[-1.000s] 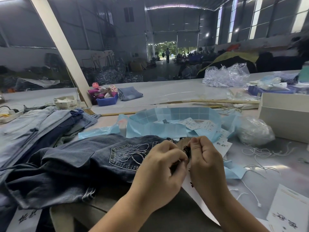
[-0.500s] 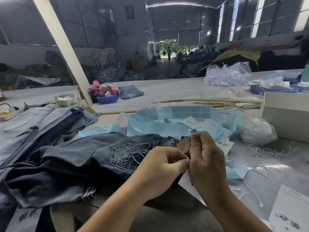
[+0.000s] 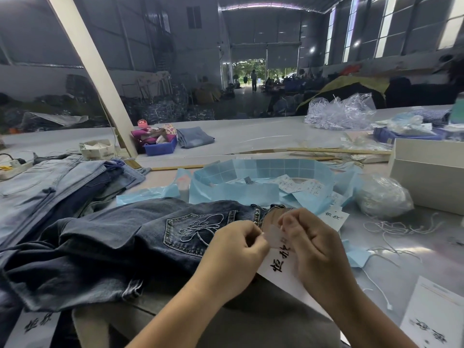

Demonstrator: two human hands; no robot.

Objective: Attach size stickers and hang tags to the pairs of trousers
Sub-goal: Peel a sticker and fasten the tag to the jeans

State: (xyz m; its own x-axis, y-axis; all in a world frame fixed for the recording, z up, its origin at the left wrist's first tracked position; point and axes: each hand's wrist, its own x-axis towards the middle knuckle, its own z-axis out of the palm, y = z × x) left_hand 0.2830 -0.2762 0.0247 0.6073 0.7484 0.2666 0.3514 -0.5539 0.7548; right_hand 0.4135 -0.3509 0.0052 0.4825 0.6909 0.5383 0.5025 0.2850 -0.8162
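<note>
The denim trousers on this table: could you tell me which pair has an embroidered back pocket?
The dark blue pair lying directly under both hands; the stacked and folded pairs show none.

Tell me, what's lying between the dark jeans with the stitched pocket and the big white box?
In the head view, between the dark jeans and the white box lie crumpled blue paper sheets, small white tags and a clear plastic bag.

A large industrial hall is shown, enclosed by grey corrugated walls (image 3: pixel 140 41) under an arched roof (image 3: pixel 263 6). Daylight is admitted through an open doorway (image 3: pixel 261 71) at the far end and through tall windows (image 3: pixel 386 26) along the right side. A pale slanted beam (image 3: pixel 93 74) is set against long grey worktables (image 3: pixel 251 136).
</note>
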